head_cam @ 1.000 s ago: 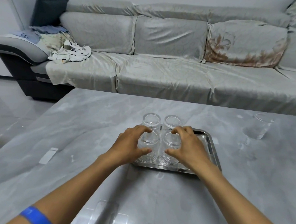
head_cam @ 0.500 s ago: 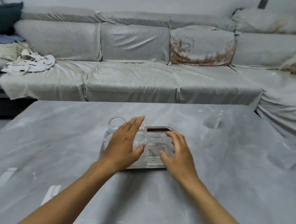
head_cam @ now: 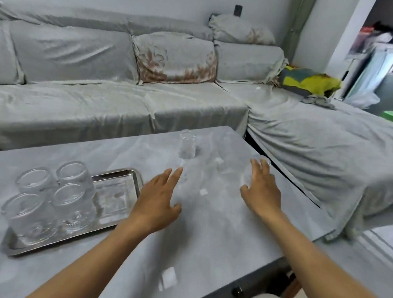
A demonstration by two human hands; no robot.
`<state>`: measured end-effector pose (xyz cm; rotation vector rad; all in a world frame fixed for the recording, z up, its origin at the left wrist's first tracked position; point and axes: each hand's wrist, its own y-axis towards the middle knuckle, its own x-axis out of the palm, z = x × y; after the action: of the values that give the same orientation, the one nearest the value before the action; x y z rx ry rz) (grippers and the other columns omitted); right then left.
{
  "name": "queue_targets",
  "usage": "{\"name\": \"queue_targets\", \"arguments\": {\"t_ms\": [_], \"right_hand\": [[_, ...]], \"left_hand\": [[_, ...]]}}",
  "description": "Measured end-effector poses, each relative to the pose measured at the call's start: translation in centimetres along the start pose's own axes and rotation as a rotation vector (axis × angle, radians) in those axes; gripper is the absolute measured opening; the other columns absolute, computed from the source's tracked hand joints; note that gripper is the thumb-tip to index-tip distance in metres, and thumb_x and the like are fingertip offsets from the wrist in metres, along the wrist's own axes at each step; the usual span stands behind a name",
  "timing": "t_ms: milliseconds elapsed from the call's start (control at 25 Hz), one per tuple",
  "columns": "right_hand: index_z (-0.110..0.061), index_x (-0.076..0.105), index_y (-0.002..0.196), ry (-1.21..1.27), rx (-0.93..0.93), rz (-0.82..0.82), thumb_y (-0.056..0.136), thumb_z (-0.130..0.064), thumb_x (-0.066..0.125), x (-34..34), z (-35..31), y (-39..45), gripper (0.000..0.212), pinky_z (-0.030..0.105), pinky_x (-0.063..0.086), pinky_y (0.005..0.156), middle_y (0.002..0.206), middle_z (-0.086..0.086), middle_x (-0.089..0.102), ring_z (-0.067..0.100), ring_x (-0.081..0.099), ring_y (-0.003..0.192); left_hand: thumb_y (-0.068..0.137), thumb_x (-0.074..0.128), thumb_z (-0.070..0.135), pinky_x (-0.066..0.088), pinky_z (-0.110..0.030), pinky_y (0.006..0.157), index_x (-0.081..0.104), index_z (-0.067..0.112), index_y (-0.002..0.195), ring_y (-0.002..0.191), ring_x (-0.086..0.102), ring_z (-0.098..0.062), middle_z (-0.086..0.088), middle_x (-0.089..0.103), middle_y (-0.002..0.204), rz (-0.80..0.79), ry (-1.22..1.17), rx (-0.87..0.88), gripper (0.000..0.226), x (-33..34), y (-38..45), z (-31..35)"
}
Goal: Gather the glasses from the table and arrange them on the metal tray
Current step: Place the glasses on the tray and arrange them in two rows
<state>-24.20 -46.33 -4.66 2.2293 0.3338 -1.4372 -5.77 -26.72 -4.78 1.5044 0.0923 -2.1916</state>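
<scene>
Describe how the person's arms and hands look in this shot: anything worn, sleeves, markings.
Both forearms are bare as far as the frame shows, with no sleeves in view. The left hand and right hand wear no gloves, and no rings or watch can be made out. No wristband or other marking shows on either arm in this view. The picture is slightly blurred, so fine detail could be missed.

My right hand [head_cam: 261, 189] covers most of a glass [head_cam: 249, 175] near the table [head_cam: 209, 230] edge; grip unclear. Both forearms cut off at frame bottom. Far-right shelf contents [head_cam: 377, 37] blurred.
</scene>
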Motion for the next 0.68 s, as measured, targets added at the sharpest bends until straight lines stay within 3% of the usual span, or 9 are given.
{"name": "queue_targets", "arguments": {"t_ms": [120, 200, 280, 360, 440, 560, 680], "right_hand": [[-0.024, 0.014, 0.147, -0.112, 0.038, -0.035, 0.08, -0.025, 0.062, 0.6, 1.5, 3.7, 0.083, 0.048, 0.036, 0.098, 0.16, 0.009, 0.004, 0.038, 0.03, 0.132], [-0.027, 0.011, 0.148, -0.005, 0.171, -0.09, 0.078, -0.032, 0.066, 1.2, 2.1, 5.9, 0.089, 0.05, 0.035, 0.101, 0.16, 0.01, 0.003, 0.039, 0.028, 0.134], [-0.029, 0.017, 0.146, 0.205, 0.32, -0.129, 0.078, -0.034, 0.067, 2.1, 2.5, 7.2, 0.085, 0.048, 0.039, 0.099, 0.156, 0.014, 0.015, 0.04, 0.039, 0.127], [-0.027, 0.031, 0.138, 0.345, 0.364, -0.059, 0.081, -0.03, 0.064, 3.4, 2.8, 7.8, 0.065, 0.042, 0.041, 0.09, 0.141, 0.018, 0.035, 0.04, 0.054, 0.109], [-0.028, 0.039, 0.131, 0.365, 0.342, 0.035, 0.082, -0.028, 0.061, 4.1, 3.2, 7.8, 0.054, 0.041, 0.042, 0.086, 0.132, 0.017, 0.043, 0.038, 0.059, 0.096], [-0.033, 0.045, 0.121, 0.412, 0.314, 0.151, 0.074, -0.037, 0.065, 4.1, 3.4, 6.8, 0.051, 0.045, 0.042, 0.09, 0.124, 0.014, 0.054, 0.037, 0.058, 0.099], [-0.042, 0.049, 0.106, 0.705, 0.388, 0.233, 0.064, -0.047, 0.063, 4.0, 0.3, 4.1, 0.045, 0.044, 0.048, 0.086, 0.102, 0.0, 0.062, 0.033, 0.06, 0.098]], "left_hand": [[0.084, 0.059, 0.035, 0.017, -0.038, 0.119, 0.008, 0.032, 0.153, 0.148, 0.014, -0.021, -0.003, 0.016, 0.162, -0.006, -0.017, -0.034, 0.086, 0.2, 0.9, -0.8], [0.084, 0.059, 0.036, 0.019, -0.039, 0.118, 0.01, 0.034, 0.152, 0.148, 0.016, -0.021, -0.002, 0.018, 0.162, -0.004, -0.014, -0.055, 0.084, 0.3, 1.1, -2.0], [0.083, 0.06, 0.034, 0.019, -0.038, 0.118, 0.014, 0.034, 0.151, 0.147, 0.018, -0.02, -0.001, 0.021, 0.161, 0.005, -0.014, -0.075, 0.082, 0.6, 1.1, -3.4], [0.082, 0.062, 0.03, 0.022, -0.038, 0.117, 0.022, 0.031, 0.151, 0.146, 0.023, -0.021, -0.002, 0.027, 0.159, 0.014, -0.04, -0.107, 0.08, 0.6, 1.1, -4.8], [0.08, 0.063, 0.025, 0.025, -0.036, 0.115, 0.03, 0.027, 0.149, 0.142, 0.03, -0.023, -0.004, 0.034, 0.156, 0.046, -0.07, -0.14, 0.076, 0.5, 1.0, -5.6], [0.081, 0.063, 0.019, 0.028, -0.033, 0.112, 0.035, 0.021, 0.147, 0.135, 0.04, -0.026, -0.007, 0.046, 0.148, 0.12, -0.098, -0.173, 0.072, -0.1, 0.2, -6.3], [0.082, 0.061, 0.016, 0.031, -0.028, 0.107, 0.04, 0.02, 0.143, 0.129, 0.045, -0.023, -0.005, 0.052, 0.141, 0.258, -0.169, -0.19, 0.065, -1.8, -0.5, -7.2]]}}
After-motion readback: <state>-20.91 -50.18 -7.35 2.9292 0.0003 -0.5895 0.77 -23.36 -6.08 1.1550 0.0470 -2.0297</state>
